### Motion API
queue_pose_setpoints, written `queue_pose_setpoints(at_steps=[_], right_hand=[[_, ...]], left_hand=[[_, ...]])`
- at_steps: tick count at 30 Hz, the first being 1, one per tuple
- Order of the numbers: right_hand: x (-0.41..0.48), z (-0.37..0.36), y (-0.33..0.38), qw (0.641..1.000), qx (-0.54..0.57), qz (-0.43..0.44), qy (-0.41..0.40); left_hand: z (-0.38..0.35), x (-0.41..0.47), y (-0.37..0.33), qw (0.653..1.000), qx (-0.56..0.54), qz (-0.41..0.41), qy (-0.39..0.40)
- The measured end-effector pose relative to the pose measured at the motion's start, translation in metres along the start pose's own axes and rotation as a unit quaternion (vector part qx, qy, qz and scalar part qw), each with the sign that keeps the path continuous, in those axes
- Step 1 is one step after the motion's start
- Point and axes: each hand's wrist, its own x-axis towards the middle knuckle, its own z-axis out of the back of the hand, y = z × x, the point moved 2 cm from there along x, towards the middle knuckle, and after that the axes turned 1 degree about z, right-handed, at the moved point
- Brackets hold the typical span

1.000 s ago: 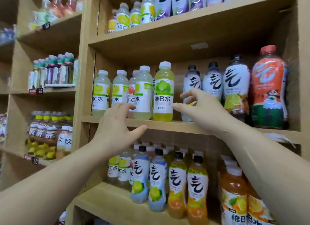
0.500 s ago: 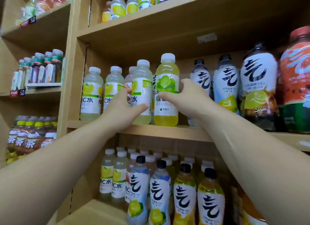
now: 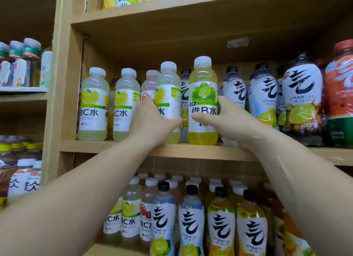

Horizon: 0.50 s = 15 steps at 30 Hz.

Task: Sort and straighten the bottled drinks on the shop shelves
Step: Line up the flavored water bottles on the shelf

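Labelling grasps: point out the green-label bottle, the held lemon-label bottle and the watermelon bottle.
green-label bottle (image 3: 203, 95): head view, on its green fruit picture.
lemon-label bottle (image 3: 167, 94): head view, on its lemon label.
watermelon bottle (image 3: 340, 95): head view, on its red label.

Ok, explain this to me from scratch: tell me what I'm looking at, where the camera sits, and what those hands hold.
There is no machine here: a person tidies shop shelves with bare hands. The view comes from a camera worn on the person's head, looking along both arms. The wooden shelf carries a row of bottled drinks: white-capped lemon-label bottles on the left, black-capped bottles on the right. The left hand grips a pale lemon-label bottle, thumb across its front. The right hand grips the bright yellow bottle with a green fruit on its label. Both stand upright, side by side. More bottles fill the shelf below.
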Motion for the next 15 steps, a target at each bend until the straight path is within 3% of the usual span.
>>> queue_pose_setpoints(at_steps=[9,15], right_hand=[[-0.008,0.001,0.004,1.000,-0.009,-0.022,-0.005],[-0.007,0.003,0.001,0.999,-0.038,-0.033,-0.016]], left_hand=[[0.029,-0.027,0.007,0.987,-0.146,-0.061,-0.028],[0.077,-0.051,0.031,0.975,-0.182,-0.125,-0.031]])
